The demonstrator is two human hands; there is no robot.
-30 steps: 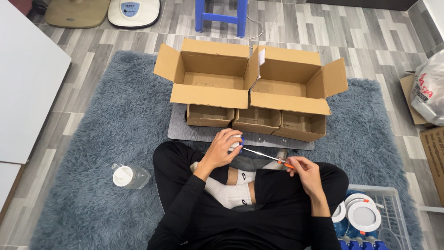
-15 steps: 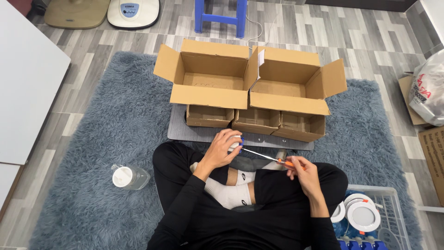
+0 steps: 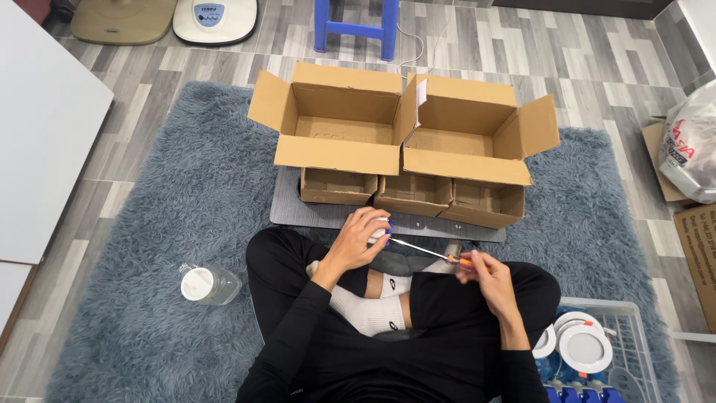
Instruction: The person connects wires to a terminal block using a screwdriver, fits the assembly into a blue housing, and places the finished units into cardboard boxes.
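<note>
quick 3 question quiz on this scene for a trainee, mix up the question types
1. True or false: the right hand holds a screwdriver by its orange handle.
2. How many small open cardboard boxes sit in the row in front of the two large boxes? A) two B) three C) five
3. Fill in: the left hand grips a small white and ____ part.

Key: 1 true; 2 B; 3 blue

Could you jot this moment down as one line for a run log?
left hand: grips small white-blue part | right hand: holds screwdriver, tip at part | ahead: open cardboard boxes | seat: grey rug
</note>
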